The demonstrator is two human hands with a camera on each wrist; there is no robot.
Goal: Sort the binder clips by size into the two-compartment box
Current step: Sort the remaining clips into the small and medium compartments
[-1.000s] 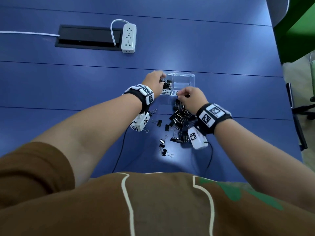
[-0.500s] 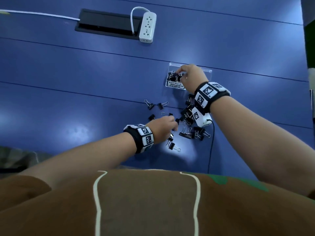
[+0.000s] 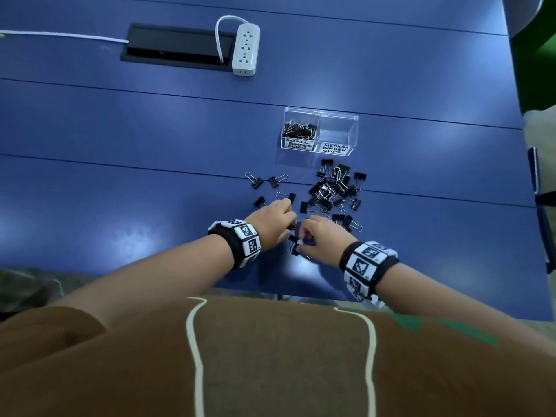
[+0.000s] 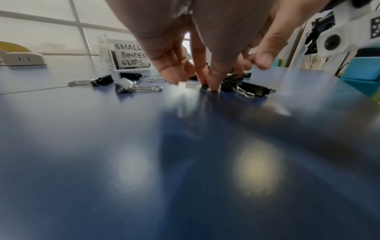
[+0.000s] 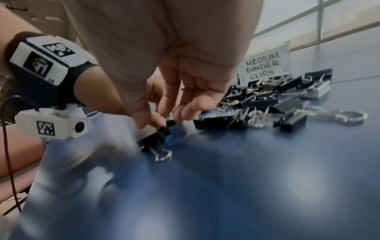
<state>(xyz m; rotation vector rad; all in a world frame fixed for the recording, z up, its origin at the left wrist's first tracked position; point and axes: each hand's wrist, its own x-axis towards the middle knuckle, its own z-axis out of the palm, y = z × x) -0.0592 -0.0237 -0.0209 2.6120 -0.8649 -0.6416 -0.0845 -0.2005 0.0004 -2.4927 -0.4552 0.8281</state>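
Note:
A clear two-compartment box [image 3: 320, 115] stands on the blue table. Its left half, labelled small binder clips [image 3: 299, 130], holds several clips; its right half, labelled medium, shows none. A heap of black clips [image 3: 334, 191] lies just in front of it, with a few strays [image 3: 264, 182] to the left. My left hand [image 3: 287, 218] reaches down with straight fingers [image 4: 211, 81] onto a small clip [image 4: 204, 86], thumb held apart. My right hand [image 3: 302, 240] pinches a black clip [image 5: 156, 136] between thumb and fingertips at the table surface.
A white power strip [image 3: 245, 49] and a black cable hatch [image 3: 177, 45] sit far back on the table. The table's front edge [image 3: 301, 291] is close behind my wrists. A dark chair [image 3: 538, 176] stands beyond the right edge.
My right hand has come back from the box to the near side of the clip scatter and taken a clip. My left hand has stayed low among the near clips.

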